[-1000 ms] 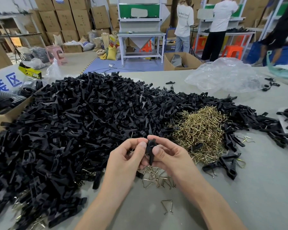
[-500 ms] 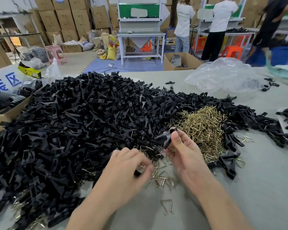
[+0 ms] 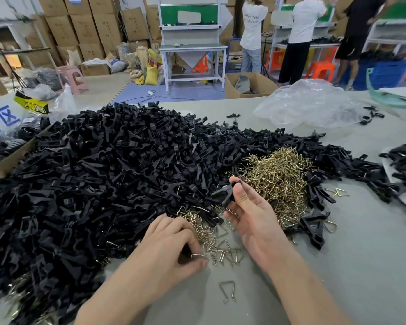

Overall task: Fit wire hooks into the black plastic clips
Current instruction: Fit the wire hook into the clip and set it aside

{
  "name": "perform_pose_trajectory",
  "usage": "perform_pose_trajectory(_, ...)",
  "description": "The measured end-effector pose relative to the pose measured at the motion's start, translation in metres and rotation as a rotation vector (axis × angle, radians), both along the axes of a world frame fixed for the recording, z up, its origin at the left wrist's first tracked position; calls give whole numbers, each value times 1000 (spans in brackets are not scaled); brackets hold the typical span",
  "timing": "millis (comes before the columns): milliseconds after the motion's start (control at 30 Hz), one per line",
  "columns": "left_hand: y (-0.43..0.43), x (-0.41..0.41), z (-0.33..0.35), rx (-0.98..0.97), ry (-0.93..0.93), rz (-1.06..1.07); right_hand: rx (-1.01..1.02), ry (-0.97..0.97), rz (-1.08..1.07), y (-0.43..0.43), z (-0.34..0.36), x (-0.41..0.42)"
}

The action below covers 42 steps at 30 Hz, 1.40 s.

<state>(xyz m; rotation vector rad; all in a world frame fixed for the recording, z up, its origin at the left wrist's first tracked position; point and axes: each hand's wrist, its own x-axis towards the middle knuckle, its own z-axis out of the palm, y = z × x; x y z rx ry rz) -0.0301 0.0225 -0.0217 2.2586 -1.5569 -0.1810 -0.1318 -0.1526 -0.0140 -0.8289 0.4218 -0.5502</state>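
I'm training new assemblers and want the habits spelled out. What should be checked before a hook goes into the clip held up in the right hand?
1. Black clip gripped by right hand: ok, pinched between thumb and fingers.
2. Hook in left hand: cannot tell; fingers curl over the scattered hooks.
3. Clip's slot facing the left hand: cannot tell.
4. More hooks close by: ok, hook pile beside the right hand.
5. Clip free of the heap of clips: ok, lifted clear of it.

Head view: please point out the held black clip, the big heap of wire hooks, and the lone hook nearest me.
held black clip (image 3: pixel 225 193), head view, its central joint.
heap of wire hooks (image 3: pixel 277 177), head view, middle of the heap.
lone hook (image 3: pixel 227 282), head view, its top bar.
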Motion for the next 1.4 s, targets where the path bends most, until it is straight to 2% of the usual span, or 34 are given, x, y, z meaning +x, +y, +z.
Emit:
perform_pose_trajectory(67,-1,-3,2,-65,35,-1,29,-7,2,0,0,1)
perform_pose_trajectory(133,-2,-10,11,-197,190,115,54,-21,15,1,0,1)
perform_pose_trajectory(233,-14,-21,25,-570,622,347,85,-67,59,4,1,1)
perform_pose_trajectory(300,-23,-27,28,-731,956,434,93,-95,103,7,0,1)
perform_pose_trajectory(400,-31,-34,26,-795,1404,467,67,-133,177,12,0,3)
perform_pose_trajectory(467,-32,-35,25,-760,1544,456,35,-138,215,14,0,3)
perform_pose_trajectory(733,-31,-34,26,-678,1650,391,-31,-140,287,17,-2,3)
perform_pose_trajectory(933,-34,-38,21,-659,1554,468,-19,-153,287,18,-4,5)
perform_pose_trajectory(1233,-28,-28,26,-536,1650,348,-38,-136,311,20,-5,6)
perform_pose_trajectory(1400,-24,-24,25,-486,1678,271,29,-159,334,18,-7,5)
